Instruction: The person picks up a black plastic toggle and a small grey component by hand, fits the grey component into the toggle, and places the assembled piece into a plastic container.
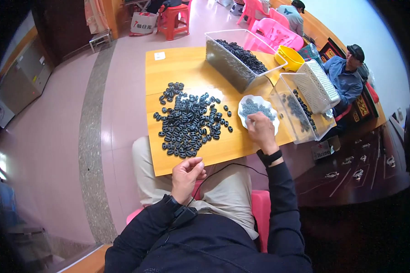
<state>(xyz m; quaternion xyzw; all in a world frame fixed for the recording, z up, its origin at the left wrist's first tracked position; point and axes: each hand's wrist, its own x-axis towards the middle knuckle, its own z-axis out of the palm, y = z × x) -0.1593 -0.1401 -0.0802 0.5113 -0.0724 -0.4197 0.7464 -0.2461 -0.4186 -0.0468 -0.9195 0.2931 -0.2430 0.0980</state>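
Watch for spills

Pinched narrow over grey bits [251, 107] in the white bowl [275, 122] with the right hand [262, 130], half-curled near black pieces [183, 120] with the left hand [187, 178]. Cannot tell any hold. Could spill bits by snagging the bowl's rim.

Black oval pieces [184, 119], each with what looks like two holes, lie in a broad, uneven heap on the wooden desk [168, 68]. Many rest flat with the holes facing up; others overlap or tilt against their neighbours, and a few sit apart on the side toward the bowl. The heap's near edge is close to the left hand [187, 175]. The white bowl [274, 117], with a scalloped rim, stands upright to the right of the heap, holding a shallow spread of tiny grey-blue bits [254, 108]. The fingers of the right hand [262, 132] reach in over its near side.
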